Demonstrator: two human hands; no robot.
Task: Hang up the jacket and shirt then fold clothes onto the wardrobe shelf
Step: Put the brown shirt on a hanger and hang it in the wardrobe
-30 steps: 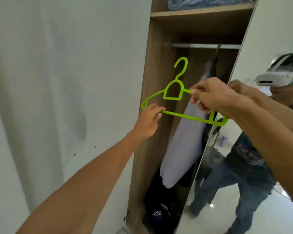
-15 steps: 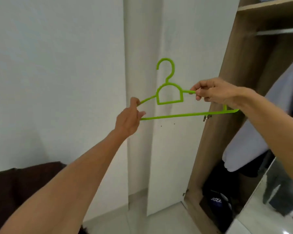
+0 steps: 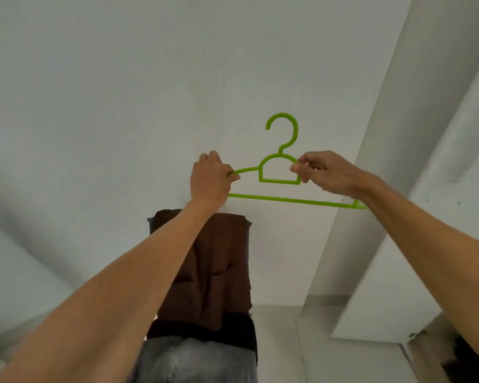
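I hold a bare lime-green plastic hanger (image 3: 281, 172) upright in front of a white wall, hook at the top. My left hand (image 3: 210, 181) grips its left shoulder arm. My right hand (image 3: 325, 172) pinches the right side close to the neck loop. Below the hanger a dark brown garment (image 3: 213, 261) is draped over something, with black fabric (image 3: 205, 331) under it and a grey denim piece (image 3: 194, 363) at the bottom edge.
A white wardrobe door (image 3: 415, 189) stands open at the right. A sliver of the wardrobe's wooden base (image 3: 429, 352) shows at the bottom right corner. Pale floor (image 3: 282, 344) lies between the clothes pile and the door.
My view has swung left, away from the wardrobe, to the wall and clothes pile. The hanger came along, and both hands moved closer to its neck.
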